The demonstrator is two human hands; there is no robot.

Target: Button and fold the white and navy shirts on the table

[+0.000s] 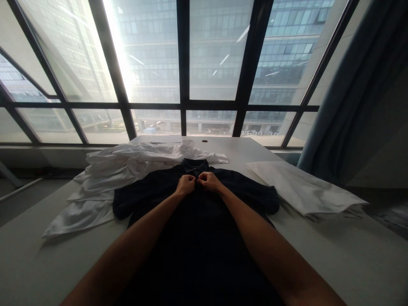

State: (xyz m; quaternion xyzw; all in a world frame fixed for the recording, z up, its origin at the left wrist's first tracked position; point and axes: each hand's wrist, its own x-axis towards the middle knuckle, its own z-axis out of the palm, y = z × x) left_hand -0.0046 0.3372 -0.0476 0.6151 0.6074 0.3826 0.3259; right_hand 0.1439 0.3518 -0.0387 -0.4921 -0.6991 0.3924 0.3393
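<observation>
dark polo shirt (pixel 197 221) flat on white table (pixel 350 259), collar away. left hand (pixel 185 185) and right hand (pixel 208 180) pinch the placket below the collar (probably a button; too dim). risk: fabric slipping, placket bunching. crumpled white shirts (pixel 121 170) touch its left sleeve.

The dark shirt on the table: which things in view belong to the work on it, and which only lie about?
In hand:
- dark shirt, spread flat
- left hand and right hand, both pinching its front just below the collar

Lying about:
- heap of white garments, left
- folded white cloth, right
- table
</observation>
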